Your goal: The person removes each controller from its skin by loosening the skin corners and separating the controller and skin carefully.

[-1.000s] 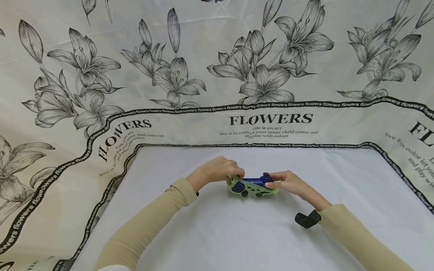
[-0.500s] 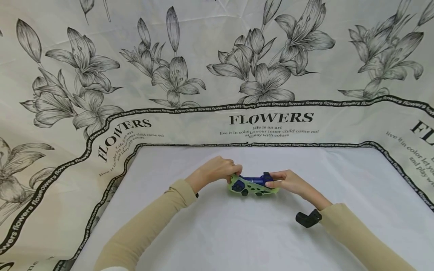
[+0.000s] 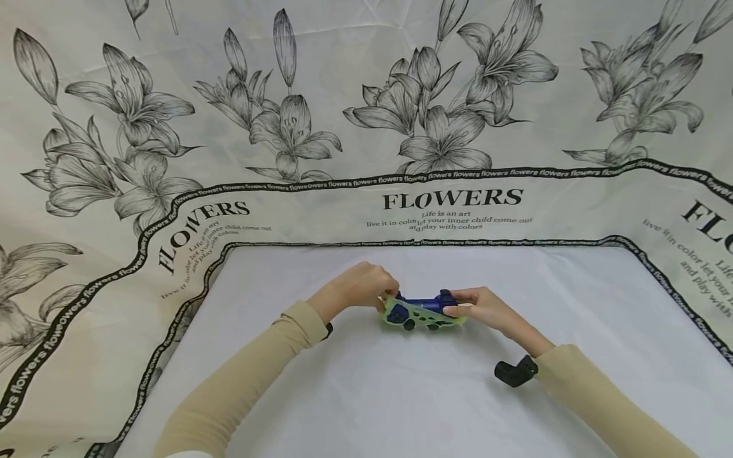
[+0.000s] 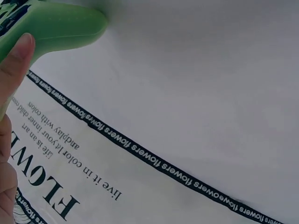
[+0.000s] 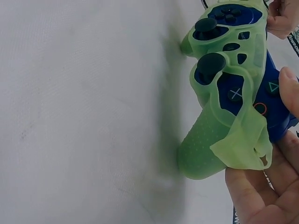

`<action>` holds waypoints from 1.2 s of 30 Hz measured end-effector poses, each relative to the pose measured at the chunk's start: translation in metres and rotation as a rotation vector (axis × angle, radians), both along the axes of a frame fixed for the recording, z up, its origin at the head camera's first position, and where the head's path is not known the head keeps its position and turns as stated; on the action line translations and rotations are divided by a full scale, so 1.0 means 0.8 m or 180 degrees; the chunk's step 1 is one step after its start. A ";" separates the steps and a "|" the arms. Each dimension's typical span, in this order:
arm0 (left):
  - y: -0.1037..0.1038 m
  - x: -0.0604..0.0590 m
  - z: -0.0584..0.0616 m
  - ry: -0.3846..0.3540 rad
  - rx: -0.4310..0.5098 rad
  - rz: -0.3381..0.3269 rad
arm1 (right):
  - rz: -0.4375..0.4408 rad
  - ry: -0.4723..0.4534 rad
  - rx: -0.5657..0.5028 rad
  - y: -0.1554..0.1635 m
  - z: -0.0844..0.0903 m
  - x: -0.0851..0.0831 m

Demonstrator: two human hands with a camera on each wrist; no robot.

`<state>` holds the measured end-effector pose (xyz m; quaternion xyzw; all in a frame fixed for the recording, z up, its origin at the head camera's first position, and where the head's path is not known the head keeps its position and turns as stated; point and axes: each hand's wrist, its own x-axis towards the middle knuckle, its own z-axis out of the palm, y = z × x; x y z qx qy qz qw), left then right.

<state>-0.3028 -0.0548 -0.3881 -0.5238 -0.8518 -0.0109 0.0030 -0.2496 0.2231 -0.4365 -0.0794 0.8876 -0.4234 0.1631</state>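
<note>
A blue game controller (image 3: 424,305) sits partly inside a light green silicone cover (image 5: 201,144), close over the table. Its thumbsticks and several buttons show through the holes. At the right end the cover hangs folded below the circle button, leaving the blue upper edge and triangle button bare in the right wrist view. My left hand (image 3: 361,286) pinches the cover at the controller's left upper corner. In the left wrist view, a thumb (image 4: 21,53) lies on the green surface. My right hand (image 3: 487,312) grips the right end, thumb on the face, fingers behind.
The white tabletop (image 3: 366,394) spreads around both hands. Behind it and at the sides hangs a flower-printed cloth (image 3: 452,216) with black bands. A black angled mount (image 3: 515,371) sticks out from the right wrist.
The left fingers have shifted slightly left along the cover's edge, and the controller's blue left upper corner now shows beside them. The right hand keeps its grip. The head view has shifted slightly.
</note>
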 end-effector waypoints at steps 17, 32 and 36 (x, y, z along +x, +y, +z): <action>-0.025 0.003 -0.046 0.0272 0.0974 -0.0364 | -0.0069 -0.0031 0.0033 -0.001 0.001 0.002; -0.035 0.010 -0.063 0.0761 0.1117 -0.0488 | -0.0025 -0.0027 -0.0069 -0.001 0.001 0.000; -0.036 0.011 -0.067 0.0735 0.1223 -0.0416 | -0.0054 -0.0037 -0.0063 -0.001 0.001 -0.003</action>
